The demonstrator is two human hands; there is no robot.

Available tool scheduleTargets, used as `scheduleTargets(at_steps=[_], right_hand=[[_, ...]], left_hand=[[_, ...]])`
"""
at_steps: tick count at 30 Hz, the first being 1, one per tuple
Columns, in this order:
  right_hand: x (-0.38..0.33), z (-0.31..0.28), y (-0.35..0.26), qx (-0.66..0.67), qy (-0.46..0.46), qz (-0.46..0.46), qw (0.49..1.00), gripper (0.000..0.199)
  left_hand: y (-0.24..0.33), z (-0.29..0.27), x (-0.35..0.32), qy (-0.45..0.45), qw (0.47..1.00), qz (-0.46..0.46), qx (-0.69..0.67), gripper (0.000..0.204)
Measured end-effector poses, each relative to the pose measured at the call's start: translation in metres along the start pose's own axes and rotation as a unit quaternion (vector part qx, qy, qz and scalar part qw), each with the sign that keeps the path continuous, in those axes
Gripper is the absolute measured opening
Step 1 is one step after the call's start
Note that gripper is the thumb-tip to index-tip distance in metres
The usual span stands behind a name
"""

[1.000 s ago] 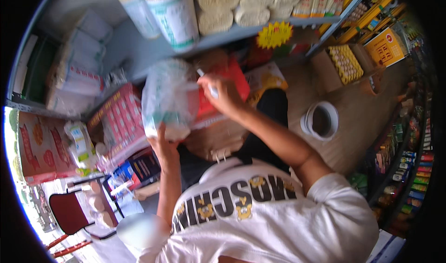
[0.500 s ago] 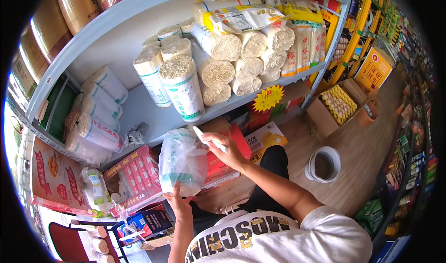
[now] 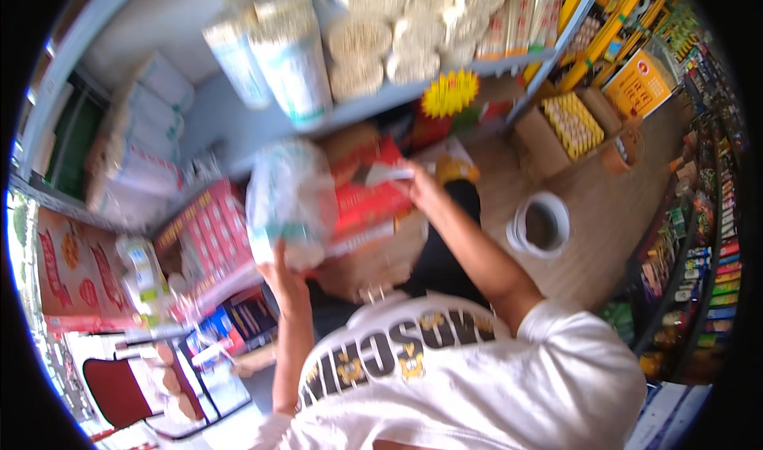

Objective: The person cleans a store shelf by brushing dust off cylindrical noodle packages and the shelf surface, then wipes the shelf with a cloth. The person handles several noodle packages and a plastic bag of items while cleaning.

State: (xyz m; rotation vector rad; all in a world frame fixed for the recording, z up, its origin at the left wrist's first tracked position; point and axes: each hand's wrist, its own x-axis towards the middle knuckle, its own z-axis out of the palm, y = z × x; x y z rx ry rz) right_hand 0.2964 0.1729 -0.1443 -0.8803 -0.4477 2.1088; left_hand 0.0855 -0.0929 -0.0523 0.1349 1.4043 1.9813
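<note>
My left hand (image 3: 284, 277) is closed around the lower end of a bundle of dried noodle rolls in a clear plastic bag (image 3: 290, 199). White wrap with teal print shows through the film. To its right, my right hand (image 3: 423, 186) grips a flat white and grey piece (image 3: 385, 173), blurred, whose kind I cannot make out. That piece stands apart from the bag, in front of a red box (image 3: 367, 192). Upright paper-wrapped noodle rolls (image 3: 292, 68) stand on the blue-grey shelf (image 3: 218, 128) above the bag, beside stacked rolls (image 3: 358, 40).
Bagged noodle packs (image 3: 147, 160) lie at the shelf's left. Pink-red cartons (image 3: 203, 227) stand below it. Rightward on the wooden floor are a white bucket (image 3: 539, 226) and a cardboard box (image 3: 532, 141) with a yellow egg tray (image 3: 574, 124). A red chair (image 3: 115, 390) is lower left.
My view has shifted, and the shelf sits higher in the picture. My right hand has drawn away to the right with the flat piece. My left hand keeps hold of the bagged noodles.
</note>
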Motion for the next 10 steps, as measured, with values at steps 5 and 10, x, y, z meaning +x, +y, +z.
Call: scheduleTargets(at_steps=[5, 10], right_hand=[[-0.034, -0.029, -0.026, -0.108, 0.015, 0.027, 0.994, 0.018], [-0.023, -0.039, -0.036, -0.033, 0.079, -0.017, 0.996, 0.019]], left_hand=[[0.024, 0.036, -0.027, 0.036, 0.998, -0.022, 0.052, 0.074], [0.027, 0.033, -0.025, 0.026, 0.998, -0.03, 0.051, 0.072]])
